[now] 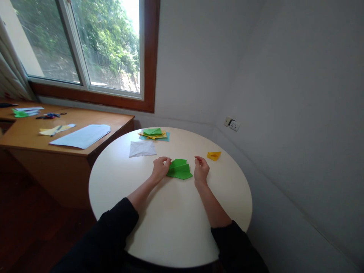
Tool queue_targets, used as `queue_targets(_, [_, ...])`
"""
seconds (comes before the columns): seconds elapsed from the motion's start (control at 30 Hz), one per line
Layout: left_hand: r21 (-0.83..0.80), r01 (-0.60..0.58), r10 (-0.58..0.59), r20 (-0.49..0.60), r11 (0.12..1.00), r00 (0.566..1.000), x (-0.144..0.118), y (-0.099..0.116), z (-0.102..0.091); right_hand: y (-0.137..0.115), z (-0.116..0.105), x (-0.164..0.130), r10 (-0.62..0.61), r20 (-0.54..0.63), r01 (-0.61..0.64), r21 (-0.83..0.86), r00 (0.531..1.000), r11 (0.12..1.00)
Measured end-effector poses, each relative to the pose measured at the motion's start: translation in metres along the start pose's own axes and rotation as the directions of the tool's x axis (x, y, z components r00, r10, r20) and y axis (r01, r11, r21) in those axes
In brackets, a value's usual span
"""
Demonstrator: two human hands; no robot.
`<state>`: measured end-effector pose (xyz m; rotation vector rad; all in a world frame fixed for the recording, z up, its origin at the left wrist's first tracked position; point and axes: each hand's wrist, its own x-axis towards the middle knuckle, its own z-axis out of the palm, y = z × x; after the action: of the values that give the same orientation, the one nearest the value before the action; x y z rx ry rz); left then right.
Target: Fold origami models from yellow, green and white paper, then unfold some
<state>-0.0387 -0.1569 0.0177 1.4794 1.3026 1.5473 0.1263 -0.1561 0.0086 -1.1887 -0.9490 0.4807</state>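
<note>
Green plane [179,169], folded paper, is located near the middle of the table [170,231], which is round, pale and smooth. Its left end is pinched by the left hand [161,167]. The right hand [201,170] is held just right of the plane, apart from it, fingers curled; whether anything is gripped cannot be told. A yellow piece [214,155] is placed beyond that hand. A white sheet [142,149] is laid beyond the left hand; behind it, papers [153,132] are stacked, green uppermost. A brown desk [82,116], strewn with sheets, is set to the left, overlooked by a brown-framed window [108,45]. Sockets [234,125] are fixed low on the grey wall [284,76].
</note>
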Motion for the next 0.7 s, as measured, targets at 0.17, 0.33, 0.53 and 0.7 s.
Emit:
queue_targets(0.17, [0.251,-0.004,0.006,-0.008,0.968,1.0,0.007,0.0,-0.008,-0.006,0.006,-0.019,-0.32,0.458,0.501,-0.359,0.83,0.787])
queue_targets(0.33, [0.546,0.066,-0.14,0.095,0.835,0.986,0.012,-0.001,-0.012,-0.009,0.012,-0.034,-0.291,0.761,0.745,-0.351,0.58,0.568])
queue_targets(0.53, [0.555,0.069,-0.203,0.183,0.829,0.962,0.01,-0.005,-0.009,-0.01,0.009,-0.034,-0.224,0.829,0.778,-0.338,0.512,0.529])
queue_targets(0.7, [0.505,0.031,-0.174,0.239,0.863,0.955,0.007,-0.008,-0.008,-0.013,0.008,-0.032,-0.18,0.86,0.778,-0.318,0.477,0.541])
